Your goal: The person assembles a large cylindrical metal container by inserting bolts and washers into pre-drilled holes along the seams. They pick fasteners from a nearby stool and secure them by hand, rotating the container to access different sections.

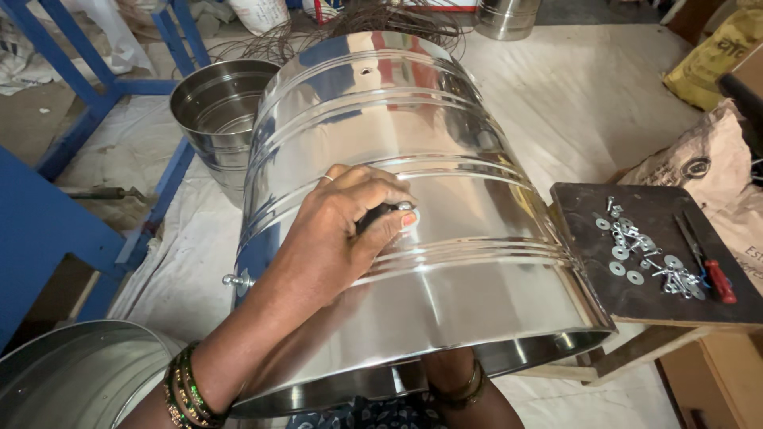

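**Ana:** Steel fills the middle of the frame: a big shiny drum (445, 238) lies on its side on white cloth (572, 103), its open end at the bottom of the frame.

**Ben:** And the hands?

**Ana:** The left hand (342, 230) rests on the drum's curved wall at frame centre, fingers curled, pinching a small dark tool (380, 214) against a washer there. Green and gold bangles (187, 389) circle that wrist at lower left. The right hand is hidden; only its wrist (453, 381) shows at the bottom, going into the drum's open end, so I cannot tell its grip.

**Ben:** What else?

**Ana:** A bolt (236, 280) sticks out of the drum's left side. At right, a dark board (588, 238) holds loose washers and screws (648, 258) and a red-handled screwdriver (711, 266). A smaller steel pot (214, 111) sits at upper left, beside a blue frame (71, 143).
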